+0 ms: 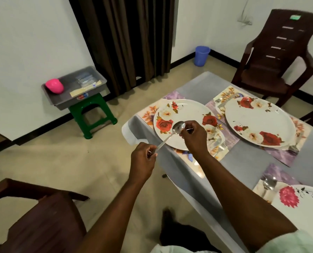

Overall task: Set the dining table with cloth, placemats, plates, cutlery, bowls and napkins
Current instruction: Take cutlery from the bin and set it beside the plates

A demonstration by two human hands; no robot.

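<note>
A metal spoon (172, 133) hangs over the near edge of a rose-patterned plate (186, 114). My left hand (143, 159) grips its handle end, and my right hand (194, 135) pinches the rim of its bowl. The plate lies on a floral placemat (148, 114) on the grey tablecloth (246, 157). A second rose plate (259, 121) sits on its own placemat further right, with a fork (294, 148) beside it. A third plate (301, 207) with a pink flower shows at the lower right, a spoon (268, 185) lying left of it.
A grey tray (60, 99) with a pink bowl (54, 85) and clear items rests on a green stool (91, 117) by the wall. Brown chairs stand at the far right (279, 57) and the near left (37, 216). A blue bin (201, 55) stands by the curtain.
</note>
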